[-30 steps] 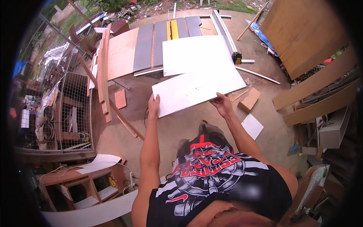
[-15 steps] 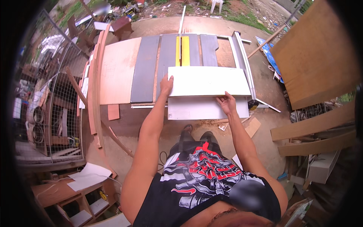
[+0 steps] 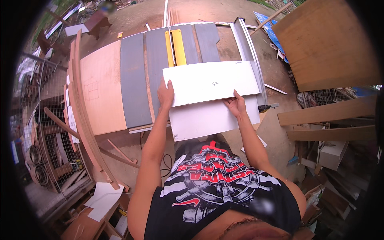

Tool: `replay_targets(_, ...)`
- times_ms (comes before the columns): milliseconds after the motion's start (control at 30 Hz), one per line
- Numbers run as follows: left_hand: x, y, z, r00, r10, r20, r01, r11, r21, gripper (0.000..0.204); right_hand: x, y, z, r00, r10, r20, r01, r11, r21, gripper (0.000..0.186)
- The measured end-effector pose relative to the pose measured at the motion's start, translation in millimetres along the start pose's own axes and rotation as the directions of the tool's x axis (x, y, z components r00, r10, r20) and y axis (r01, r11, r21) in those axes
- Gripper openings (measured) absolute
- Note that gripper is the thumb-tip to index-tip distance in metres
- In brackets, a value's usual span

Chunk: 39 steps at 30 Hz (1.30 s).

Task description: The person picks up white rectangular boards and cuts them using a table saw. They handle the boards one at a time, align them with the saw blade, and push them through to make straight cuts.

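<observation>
Okay, white board [image 3: 212, 82] over lower panel [image 3: 210, 120], near side of desk [image 3: 134, 76]; left hand [image 3: 165, 95] grips left end, right hand [image 3: 236, 106] near edge. Likely stiff, fairly light, slick; hold by edges.

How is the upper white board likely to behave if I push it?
The upper white board is probably stiff: between the left hand at its left end and the right hand at its near edge, no clear sag shows. Its smooth-looking face may be slippery. Flat and thin, it seems unlikely to roll.
</observation>
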<state>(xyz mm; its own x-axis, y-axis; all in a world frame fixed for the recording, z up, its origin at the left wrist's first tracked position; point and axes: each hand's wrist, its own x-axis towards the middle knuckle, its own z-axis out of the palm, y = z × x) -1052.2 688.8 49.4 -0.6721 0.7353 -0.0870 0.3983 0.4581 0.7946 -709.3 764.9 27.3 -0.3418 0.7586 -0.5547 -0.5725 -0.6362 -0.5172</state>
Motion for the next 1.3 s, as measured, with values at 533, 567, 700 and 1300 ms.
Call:
replay_targets(533,-68.0,-15.7,-31.9,0.999,0.04,0.008,-0.039,0.997,-0.063,0.053,-73.3,24.0,-21.4,0.999,0.022,0.037,-0.022,1.0,-0.012,0.053)
replay_targets(567,-81.0,-27.5,-34.6,0.998,0.059,-0.004,-0.06,0.997,-0.039,0.052,-90.1,32.7,-28.5,0.999,0.03,0.032,-0.029,1.0,-0.004,0.051)
replay_targets(700,-118.7,-33.4,-44.4,0.998,0.064,0.015,-0.063,0.997,-0.036,0.052,-132.2,52.3,-39.6,0.999,0.009,-0.046,-0.009,1.0,0.005,0.047)
replay_targets(1300,-77.0,-52.1,3.0,0.987,0.127,-0.096,-0.113,0.984,0.138,0.055,-87.5,-7.3,-40.5,0.965,0.086,-0.248,-0.227,0.747,-0.625,0.071)
